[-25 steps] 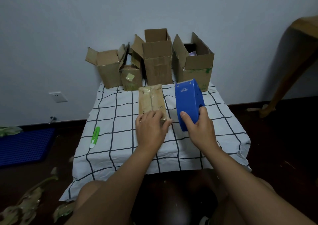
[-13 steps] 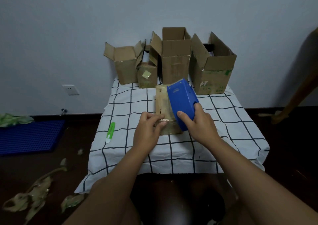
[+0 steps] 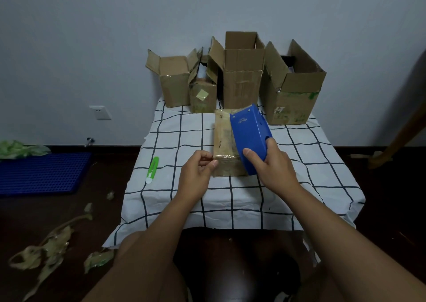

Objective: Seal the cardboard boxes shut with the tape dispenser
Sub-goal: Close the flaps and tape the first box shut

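Right hand (image 3: 274, 165) grips smooth blue plastic tape dispenser (image 3: 250, 138), tilted on flat, glossy-taped cardboard box (image 3: 224, 144) lying on checked cloth (image 3: 299, 163); left hand (image 3: 196, 174) fingers curled, pinching box's near corner

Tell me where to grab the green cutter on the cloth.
Pinch the green cutter across its narrow width at mid-body, coming from above. It lies flat on the checked cloth, long and slim, with bare cloth on both sides for the fingers.
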Tool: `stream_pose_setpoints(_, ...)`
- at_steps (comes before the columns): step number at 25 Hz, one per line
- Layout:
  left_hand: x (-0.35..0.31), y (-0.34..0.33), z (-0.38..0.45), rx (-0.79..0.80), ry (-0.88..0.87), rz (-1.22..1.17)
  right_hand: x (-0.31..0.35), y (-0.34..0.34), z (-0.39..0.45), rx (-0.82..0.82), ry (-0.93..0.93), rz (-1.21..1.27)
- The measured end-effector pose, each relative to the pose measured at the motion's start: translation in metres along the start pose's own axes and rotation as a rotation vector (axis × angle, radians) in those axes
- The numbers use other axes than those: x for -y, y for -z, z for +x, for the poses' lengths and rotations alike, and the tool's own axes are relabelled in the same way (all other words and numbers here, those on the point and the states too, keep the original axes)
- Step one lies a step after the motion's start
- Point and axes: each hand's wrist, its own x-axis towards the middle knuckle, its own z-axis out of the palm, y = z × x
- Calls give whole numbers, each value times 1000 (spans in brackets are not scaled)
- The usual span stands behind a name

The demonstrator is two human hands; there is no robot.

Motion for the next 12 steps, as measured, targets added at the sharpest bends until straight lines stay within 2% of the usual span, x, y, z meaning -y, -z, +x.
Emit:
stream_pose_setpoints(3, 1, 6, 1, 16, -27, 45, 1, 1, 1, 7, -7, 0)
stream_pose_setpoints(9, 3, 2, 1, -59, 70, -25, 1, 2, 0, 23, 15, -37)
stream_pose_setpoints(12, 0, -13, -14, -198, -61, 191, 1, 2, -1, 26, 17, -39)
